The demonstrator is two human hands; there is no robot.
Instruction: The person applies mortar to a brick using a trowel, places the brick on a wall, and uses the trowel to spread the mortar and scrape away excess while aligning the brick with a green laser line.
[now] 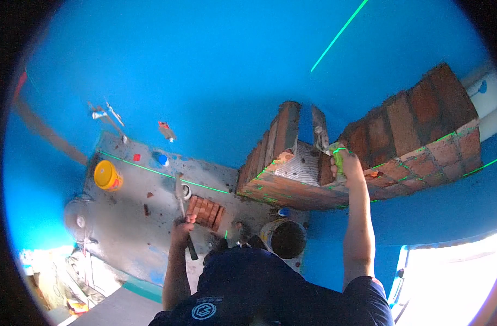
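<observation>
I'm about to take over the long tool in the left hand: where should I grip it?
Probably by the black end of the long tool, coming from the picture's lower side. That slim part sticks out free below the left hand, which wraps the tool farther up, while the opposite end points up the picture.

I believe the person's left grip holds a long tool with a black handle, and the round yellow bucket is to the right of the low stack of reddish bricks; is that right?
Not quite: the head view shows the round yellow bucket to the left of the low stack of reddish bricks. The left grip does hold the long tool with a black handle.
</observation>
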